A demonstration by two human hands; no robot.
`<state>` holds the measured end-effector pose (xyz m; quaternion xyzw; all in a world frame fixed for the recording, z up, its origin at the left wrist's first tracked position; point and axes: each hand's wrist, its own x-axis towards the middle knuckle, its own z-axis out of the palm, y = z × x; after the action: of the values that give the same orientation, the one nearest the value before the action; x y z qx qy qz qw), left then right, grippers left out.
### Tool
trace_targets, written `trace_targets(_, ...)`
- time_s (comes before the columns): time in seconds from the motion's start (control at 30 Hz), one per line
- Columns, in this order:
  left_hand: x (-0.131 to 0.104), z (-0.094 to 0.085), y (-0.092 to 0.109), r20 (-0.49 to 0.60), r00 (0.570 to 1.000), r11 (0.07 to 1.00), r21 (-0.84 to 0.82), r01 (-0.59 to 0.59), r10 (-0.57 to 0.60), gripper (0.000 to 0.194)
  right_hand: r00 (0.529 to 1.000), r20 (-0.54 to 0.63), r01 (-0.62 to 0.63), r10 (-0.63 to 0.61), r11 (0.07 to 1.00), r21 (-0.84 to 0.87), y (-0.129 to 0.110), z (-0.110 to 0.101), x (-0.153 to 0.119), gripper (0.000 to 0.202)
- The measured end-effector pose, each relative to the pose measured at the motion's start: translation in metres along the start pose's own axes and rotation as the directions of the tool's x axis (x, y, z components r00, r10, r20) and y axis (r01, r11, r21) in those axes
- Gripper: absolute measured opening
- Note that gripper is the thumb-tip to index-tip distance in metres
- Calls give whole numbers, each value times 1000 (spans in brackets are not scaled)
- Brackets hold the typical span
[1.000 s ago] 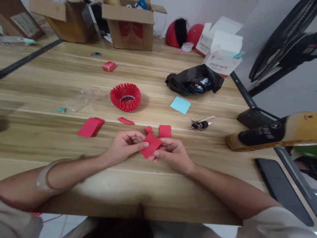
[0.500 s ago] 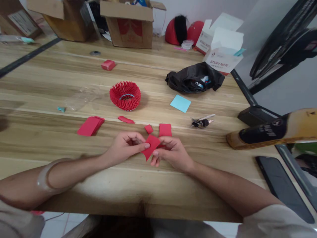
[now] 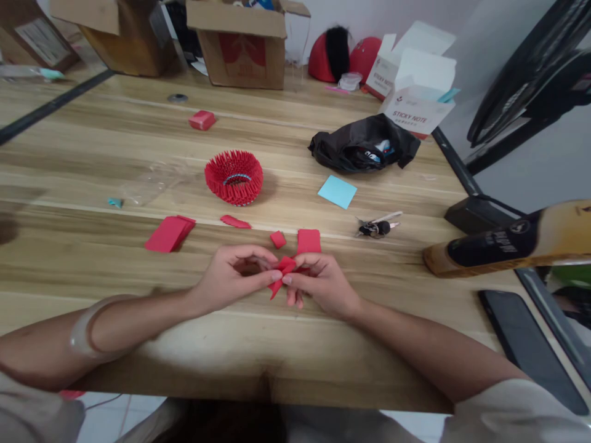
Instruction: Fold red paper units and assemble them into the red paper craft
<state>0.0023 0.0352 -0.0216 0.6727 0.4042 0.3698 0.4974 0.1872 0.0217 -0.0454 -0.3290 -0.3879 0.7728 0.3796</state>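
Between my two hands is a small red paper slip [image 3: 286, 266], bent over along its length. My left hand [image 3: 242, 271] pinches its left side between thumb and fingers. On the other side, my right hand [image 3: 323, 280] grips it the same way, thumbs nearly touching. Just beyond the fingers lie a red paper square [image 3: 309, 240] and a small folded red piece [image 3: 277, 239]. A stack of red paper [image 3: 170, 234] rests left of my hands, and a narrow red strip [image 3: 235, 221] lies behind them. Further back stands a round red bowl of folded paper pieces [image 3: 234, 178].
A light blue paper pad [image 3: 337, 192], keys [image 3: 376, 227] and a black plastic bag [image 3: 364, 144] lie to the right. A bottle [image 3: 503, 243] and a phone [image 3: 530, 351] are at the right edge. Cardboard boxes [image 3: 237, 55] and a sticky note box [image 3: 418, 111] stand behind.
The red paper slip was nearly flat and is now folded over between my fingers. My thumbs have come closer together. Everything else on the table stays put.
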Motion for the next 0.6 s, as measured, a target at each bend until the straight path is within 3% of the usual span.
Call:
trace_targets(0.2,0,2,-4,-66,998,999,53,3,0,5,1000,-29,6,-6,1000,11,0,0,0,19)
trace_targets(0.6,2,1,-1,-49,998,993,111,-36,41,10,999,-13,33,-33,999,-1,2,-2,0,20)
